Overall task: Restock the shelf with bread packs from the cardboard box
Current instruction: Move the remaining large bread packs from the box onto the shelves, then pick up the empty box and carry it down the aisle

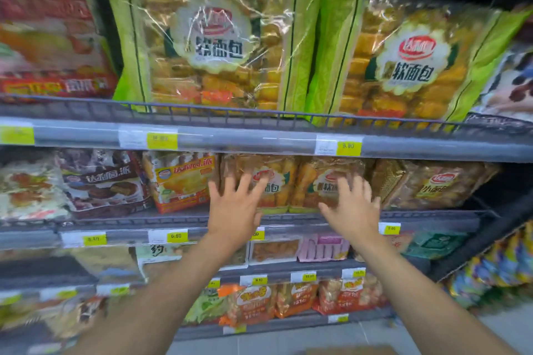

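Left grip: fingers spread wide, holding nothing; fingertips lie over the front of a bread pack, contact unclear.
Right grip: also splayed and empty, fingertips over the neighbouring bread pack.
Packs: upright, side by side, just beyond both grips on the shelf.
Larger bread packs: one level above the grips.

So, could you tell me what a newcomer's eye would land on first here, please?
A big green-edged bread pack and its twin fill the top shelf. Below, the left hand and right hand spread open in front of two smaller bread packs on the next shelf.
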